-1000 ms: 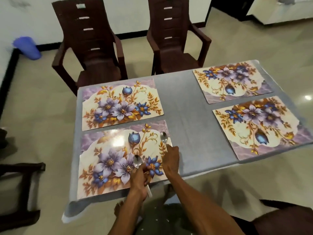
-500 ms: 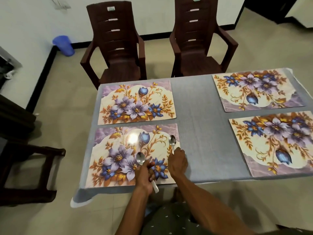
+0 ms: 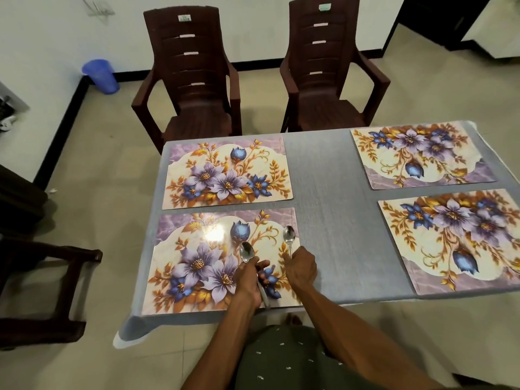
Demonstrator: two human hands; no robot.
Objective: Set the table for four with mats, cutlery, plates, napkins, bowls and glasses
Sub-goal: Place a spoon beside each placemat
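Observation:
Four floral place mats lie on the grey table [image 3: 323, 192]. Over the near left mat [image 3: 197, 260] my left hand [image 3: 249, 280] grips a steel spoon [image 3: 247, 252], bowl end pointing away, handle end sticking out below my palm. My right hand [image 3: 301, 270] holds a second spoon [image 3: 288, 235] by its handle at that mat's right edge, the bowl resting on the mat. The far left mat [image 3: 228, 173], far right mat [image 3: 419, 156] and near right mat [image 3: 455, 237] carry nothing.
Two dark brown plastic chairs [image 3: 194, 80] [image 3: 329, 71] stand at the table's far side. Another dark chair [image 3: 42, 280] is at the left. A blue bin [image 3: 100, 76] sits by the wall. The tablecloth hangs over the near left corner.
My view has shifted, so the table appears further right and lower. Both hands stay over the near left mat with their spoons, hardly moved.

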